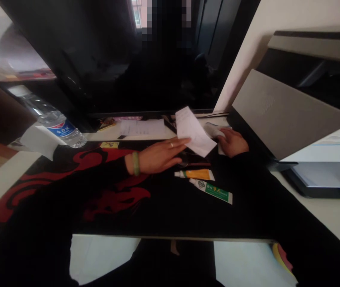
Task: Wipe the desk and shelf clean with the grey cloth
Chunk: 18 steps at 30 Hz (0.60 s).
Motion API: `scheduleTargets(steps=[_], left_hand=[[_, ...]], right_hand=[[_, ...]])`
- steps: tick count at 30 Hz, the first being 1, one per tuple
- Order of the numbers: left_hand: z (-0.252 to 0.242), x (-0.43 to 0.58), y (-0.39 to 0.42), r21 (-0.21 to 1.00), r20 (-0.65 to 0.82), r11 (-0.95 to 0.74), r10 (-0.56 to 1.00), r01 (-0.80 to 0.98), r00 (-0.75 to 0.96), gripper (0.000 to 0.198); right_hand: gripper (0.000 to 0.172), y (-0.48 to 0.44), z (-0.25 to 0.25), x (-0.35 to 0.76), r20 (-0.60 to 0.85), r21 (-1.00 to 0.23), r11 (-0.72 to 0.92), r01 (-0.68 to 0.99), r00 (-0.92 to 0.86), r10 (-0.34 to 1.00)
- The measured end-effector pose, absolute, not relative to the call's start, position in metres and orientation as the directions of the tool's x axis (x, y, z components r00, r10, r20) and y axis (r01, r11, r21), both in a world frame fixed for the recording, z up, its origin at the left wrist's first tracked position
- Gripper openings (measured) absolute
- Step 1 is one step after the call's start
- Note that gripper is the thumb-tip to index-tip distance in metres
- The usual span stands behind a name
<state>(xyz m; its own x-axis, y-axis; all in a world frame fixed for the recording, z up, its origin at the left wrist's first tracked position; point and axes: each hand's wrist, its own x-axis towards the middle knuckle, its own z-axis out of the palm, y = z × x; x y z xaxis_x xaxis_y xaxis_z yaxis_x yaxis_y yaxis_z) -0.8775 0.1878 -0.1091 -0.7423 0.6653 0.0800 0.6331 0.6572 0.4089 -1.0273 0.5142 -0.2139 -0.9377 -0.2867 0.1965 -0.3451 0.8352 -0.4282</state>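
My left hand [161, 155], with a ring and a green bangle at the wrist, reaches across a black desk mat [170, 215]. Its fingertips hold a slip of white paper [192, 131] with faint writing, tilted above the mat. Further right, my right hand [232, 142] curls over a crumpled white tissue or cloth [213, 129] at the mat's back edge. Just in front of the slip lie an orange-yellow tube [196, 174] and a green-and-white tube [214, 192]. A dark item beneath the slip is partly hidden.
A large monitor [158, 71] stands behind the mat. At left is a clear water bottle [59, 123] beside white paper [40, 139]; at right, a grey-black printer [289, 111]. Another written sheet [143, 127] and a small yellow packet [110, 145] lie near the monitor.
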Motion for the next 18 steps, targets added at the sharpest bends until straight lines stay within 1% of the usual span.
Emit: scheduleTargets(steps=[4,8,10,11,12,15,16,18], left_hand=[[-0.104,-0.825,0.169,0.500,0.006,0.584,0.736,0.639,-0.677,0.068],[-0.097,-0.792,0.162,0.551,-0.072,0.608,0.717,0.572,-0.693,0.086],[-0.090,-0.780,0.159,0.574,-0.097,0.616,0.705,0.539,-0.702,0.090],[-0.086,-0.775,0.157,0.595,-0.097,0.604,0.709,0.530,-0.699,0.086],[-0.081,-0.772,0.155,0.625,-0.090,0.581,0.717,0.522,-0.691,0.075],[-0.065,-0.773,0.148,0.729,-0.039,0.492,0.725,0.477,-0.688,0.026],[-0.060,-0.778,0.146,0.743,-0.013,0.486,0.698,0.460,-0.716,0.018],[-0.056,-0.798,0.146,0.726,0.053,0.527,0.598,0.442,-0.800,0.024]], right_hand=[[0.045,0.518,-0.211,-1.025,0.185,-0.465,0.821,-0.331,-0.943,-0.276],[0.047,0.521,-0.208,-1.024,0.149,-0.474,0.820,-0.320,-0.947,-0.283],[0.048,0.522,-0.208,-1.024,0.133,-0.474,0.824,-0.312,-0.950,-0.283],[0.048,0.523,-0.209,-1.025,0.130,-0.473,0.825,-0.308,-0.951,-0.280],[0.048,0.523,-0.210,-1.025,0.132,-0.472,0.827,-0.305,-0.952,-0.276],[0.049,0.522,-0.212,-1.025,0.140,-0.459,0.835,-0.303,-0.953,-0.268],[0.049,0.521,-0.211,-1.025,0.139,-0.451,0.839,-0.304,-0.953,-0.270],[0.050,0.519,-0.208,-1.023,0.130,-0.428,0.850,-0.307,-0.952,-0.279]])
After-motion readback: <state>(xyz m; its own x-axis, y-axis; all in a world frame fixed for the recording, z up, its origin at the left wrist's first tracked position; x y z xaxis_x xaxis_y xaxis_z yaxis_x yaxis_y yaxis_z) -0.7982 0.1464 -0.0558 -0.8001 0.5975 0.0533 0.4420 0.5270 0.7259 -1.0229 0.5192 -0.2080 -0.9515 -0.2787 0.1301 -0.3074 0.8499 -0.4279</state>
